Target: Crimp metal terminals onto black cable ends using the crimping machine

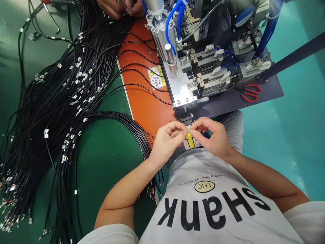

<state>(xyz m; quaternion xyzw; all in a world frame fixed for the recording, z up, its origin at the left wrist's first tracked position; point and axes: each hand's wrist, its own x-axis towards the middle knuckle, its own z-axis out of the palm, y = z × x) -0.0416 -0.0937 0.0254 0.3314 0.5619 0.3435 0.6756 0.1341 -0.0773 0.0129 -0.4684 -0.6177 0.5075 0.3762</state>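
Observation:
Both my hands meet at the front edge of the machine (186,96), fingertips almost touching. Thumb and forefinger of my left hand (167,139) are pinched together. My right hand (213,135) pinches in the same way from the other side. Whatever lies between the fingertips is too small to make out. Just under them is a yellow and white label (190,142), partly covered by the fingers. A bundle of black cables (127,118) curves over the orange plate (142,105) and passes behind my left wrist.
A large heap of black cables (66,81) with silvery tags covers the green table (109,162). Several single cables run into the machine's side. Red-handled pliers (251,93) lie on the grey base at right. Another person's hands (122,6) are at the top.

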